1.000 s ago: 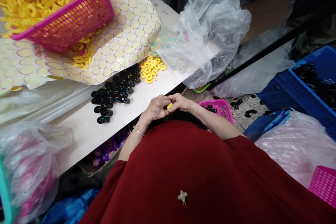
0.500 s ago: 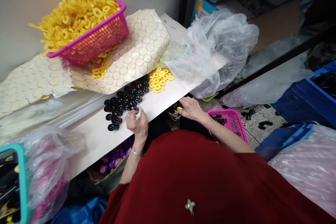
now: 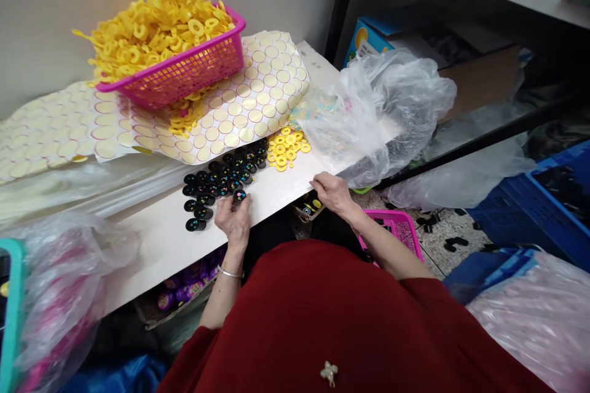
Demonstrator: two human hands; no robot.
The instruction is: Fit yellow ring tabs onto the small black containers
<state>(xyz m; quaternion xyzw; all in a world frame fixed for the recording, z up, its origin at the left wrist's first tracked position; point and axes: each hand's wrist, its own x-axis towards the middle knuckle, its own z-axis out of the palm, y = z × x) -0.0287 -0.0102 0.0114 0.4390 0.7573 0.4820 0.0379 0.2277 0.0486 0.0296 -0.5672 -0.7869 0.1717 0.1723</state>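
Observation:
My left hand (image 3: 234,222) grips a small black cylinder (image 3: 239,196) between thumb and fingers, its open-looking end with coloured specks facing up. Just beyond stand several rows of similar black cylinders (image 3: 223,185) on the white table. My right hand (image 3: 332,193) is at the table's front edge with its fingers drawn together; whether anything small is in them I cannot make out. Below it, partly under the table, is a box (image 3: 306,211) with yellow and dark pieces. A pile of yellow rings (image 3: 286,150) lies behind the hands.
A pink basket (image 3: 184,77) heaped with yellow ring pieces stands on sheets of round stickers (image 3: 251,107). Clear plastic bags (image 3: 405,98) cover the table's right end. Another pink basket (image 3: 405,227) and black pieces are on the floor. A turquoise basket (image 3: 16,295) stands left.
My left hand has taken hold of a black cylinder. My right hand has left the yellow piece at the box and risen to the table edge. The view has shifted slightly.

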